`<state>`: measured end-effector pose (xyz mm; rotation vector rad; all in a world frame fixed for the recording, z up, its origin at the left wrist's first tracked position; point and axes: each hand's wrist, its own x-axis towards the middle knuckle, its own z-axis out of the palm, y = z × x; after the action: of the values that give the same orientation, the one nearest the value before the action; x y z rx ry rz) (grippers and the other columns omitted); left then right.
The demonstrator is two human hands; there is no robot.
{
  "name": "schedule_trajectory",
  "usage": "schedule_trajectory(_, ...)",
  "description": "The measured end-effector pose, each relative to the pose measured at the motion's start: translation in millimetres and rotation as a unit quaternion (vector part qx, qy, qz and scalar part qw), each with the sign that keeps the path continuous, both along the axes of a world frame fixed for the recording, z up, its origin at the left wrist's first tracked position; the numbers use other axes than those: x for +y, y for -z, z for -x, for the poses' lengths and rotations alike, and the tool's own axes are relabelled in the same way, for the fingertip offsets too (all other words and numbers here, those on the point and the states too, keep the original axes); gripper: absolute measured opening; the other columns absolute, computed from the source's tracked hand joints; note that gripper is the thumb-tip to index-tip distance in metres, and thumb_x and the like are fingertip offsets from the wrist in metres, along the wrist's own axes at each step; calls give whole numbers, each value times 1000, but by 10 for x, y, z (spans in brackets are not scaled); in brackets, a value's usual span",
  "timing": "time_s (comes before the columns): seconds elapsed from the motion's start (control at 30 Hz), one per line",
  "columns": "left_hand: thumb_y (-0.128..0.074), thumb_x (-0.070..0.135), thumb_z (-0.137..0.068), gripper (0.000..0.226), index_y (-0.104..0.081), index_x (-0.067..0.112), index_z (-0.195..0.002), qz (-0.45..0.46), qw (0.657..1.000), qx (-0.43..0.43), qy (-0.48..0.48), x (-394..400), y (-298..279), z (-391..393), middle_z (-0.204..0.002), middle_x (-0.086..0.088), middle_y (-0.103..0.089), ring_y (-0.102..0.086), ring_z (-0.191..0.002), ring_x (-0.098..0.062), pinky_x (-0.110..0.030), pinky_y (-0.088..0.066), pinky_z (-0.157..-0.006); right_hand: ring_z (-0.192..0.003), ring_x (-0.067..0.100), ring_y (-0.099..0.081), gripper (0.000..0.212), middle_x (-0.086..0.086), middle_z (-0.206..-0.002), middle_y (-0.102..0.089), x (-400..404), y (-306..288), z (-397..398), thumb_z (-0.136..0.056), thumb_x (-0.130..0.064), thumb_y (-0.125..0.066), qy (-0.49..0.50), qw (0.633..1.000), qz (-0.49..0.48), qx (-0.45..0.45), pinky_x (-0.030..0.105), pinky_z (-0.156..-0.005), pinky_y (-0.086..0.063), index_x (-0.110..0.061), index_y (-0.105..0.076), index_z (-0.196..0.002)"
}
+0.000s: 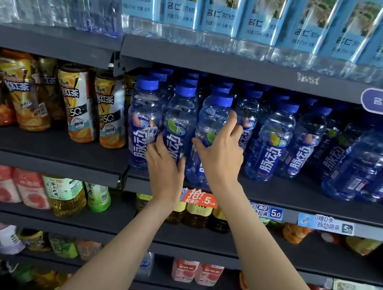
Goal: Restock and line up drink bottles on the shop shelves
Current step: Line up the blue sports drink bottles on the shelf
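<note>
**Both hands on blue bottles, middle shelf front edge**

Left hand [164, 165] grips a blue-capped bottle [180, 120], upright, cap up. Right hand [220, 152] wraps the next bottle [213, 121], its top tilted slightly right. Both labels read 脉动, running vertically, partly covered. Shelf [298, 198] edge tags: 抢! 5, 5.0. Lower shelves blurred.

Blue bottles [270, 139] clear glossy plastic, smooth caps; shelf [218, 63] dark matt metal; price tags [325, 224] glossy paper

blue bottles [269, 141] packed tight, bare shelf front [298, 196] open
</note>
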<state>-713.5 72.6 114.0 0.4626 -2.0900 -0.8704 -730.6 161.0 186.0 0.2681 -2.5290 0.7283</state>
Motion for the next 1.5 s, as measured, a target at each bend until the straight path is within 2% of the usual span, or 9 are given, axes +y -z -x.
schedule_trajectory(0.33, -64, 26, -87, 70, -24, 3, -140, 12, 1000, -10, 4, -4, -3, -17, -134, -18, -33, -35, -122, -29, -39, -40, -98, -93, 32, -62, 95, 11, -140, -34, 10, 18, 185, -83, -44, -64, -17, 1000, 1, -3, 32, -62, -42, -15, -2, -148)
schedule_trajectory(0.47, -67, 21, -84, 70, -27, 4, -139, -2, 1000, 9, 19, -22, 3, -26, -133, -18, -35, -36, -123, -30, -39, -43, -95, -118, 30, -52, 109, 9, -148, -32, 131, 184, 192, -77, -39, -73, -73, 992, 58, -85, 37, -83, -47, -15, 5, -149)
schedule_trajectory(0.53, -66, 20, -84, 68, -28, 3, -138, 3, 1000, 18, 21, -27, 7, -30, -134, -19, -35, -35, -125, -31, -39, -42, -96, -123, 29, -48, 103, 10, -145, -37, 165, 291, 206, -75, -32, -76, -87, 984, 96, -119, 41, -91, -49, -13, -6, -148)
schedule_trajectory(0.67, -65, 21, -85, 67, -28, 3, -138, 4, 1000, 15, 23, -28, 2, -49, -138, -20, -33, -32, -129, -32, -38, -41, -97, -117, 29, -51, 88, 11, -137, -40, 122, 346, 182, -74, -34, -77, -51, 984, 119, -119, 38, -85, -49, -5, -25, -139)
schedule_trajectory(0.93, -67, 13, -82, 54, -41, 3, -128, 27, 998, 54, 0, 50, -23, -174, -124, -19, -42, -44, -113, -31, -41, -43, -91, -109, 22, -53, 77, 8, -133, -38, 303, 337, 107, -77, -42, -71, -70, 985, 152, -44, 34, -79, -48, -7, -32, -134)
schedule_trajectory(1.03, -68, 9, -77, 47, -46, 5, -118, 122, 988, 88, 35, 181, -37, -188, -112, -17, -50, -51, -102, -28, -36, -44, -84, -112, 27, -48, 64, 12, -131, -37, 674, 263, 208, -82, -31, -69, 44, 969, 234, 73, 38, -87, -48, -3, -37, -130)
schedule_trajectory(1.13, -71, 18, -77, 53, -45, 2, -121, 137, 987, 51, 60, 313, -76, -74, -113, -18, -52, -53, -103, -31, -37, -46, -85, -126, 35, -34, 80, 19, -139, -33, 989, 269, 491, -79, -29, -73, 136, 961, 240, -26, 46, -101, -39, 1, -28, -138)
schedule_trajectory(1.23, -68, 27, -81, 57, -45, -1, -125, 129, 990, 11, 53, 385, -73, 23, -116, -19, -52, -52, -107, -32, -40, -46, -86, -120, 37, -46, 81, 20, -133, -47, 1094, 309, 648, -75, -33, -76, 112, 961, 209, -143, 48, -95, -44, 2, -32, -133)
schedule_trajectory(1.5, -74, 31, -76, 70, -44, -2, -130, 140, 990, -21, 2, 459, -15, 104, -113, -18, -51, -57, -96, -31, -41, -47, -78, -109, 33, -55, 67, 17, -120, -56, 749, 387, 568, -75, -37, -75, 59, 975, 160, -142, 39, -80, -46, 0, -40, -120)
